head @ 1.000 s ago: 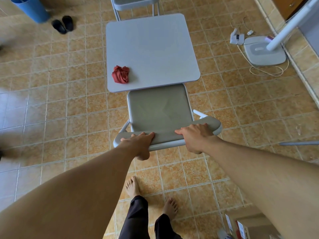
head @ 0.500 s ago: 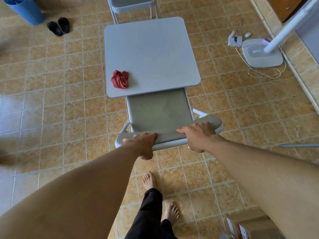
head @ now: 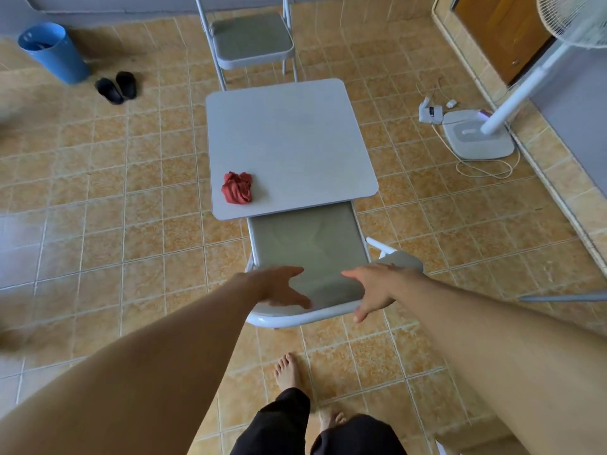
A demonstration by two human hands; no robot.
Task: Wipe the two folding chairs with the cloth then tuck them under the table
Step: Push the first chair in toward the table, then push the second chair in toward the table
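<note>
A small grey square table stands on the tiled floor with a crumpled red cloth near its front left corner. The near grey folding chair has the front of its seat under the table's near edge. Its backrest sits just below my hands. My left hand and my right hand hover over the backrest, fingers spread, gripping nothing. The second grey folding chair stands beyond the table's far side, clear of it.
A blue bin and a pair of black slippers sit at the far left. A standing fan's white base with cables is on the right near a wall and wooden door. My bare feet are below.
Both hands let go of the near chair's backrest and opened above it. The chair seat slid further under the table. The view lifted, showing the far chair.
</note>
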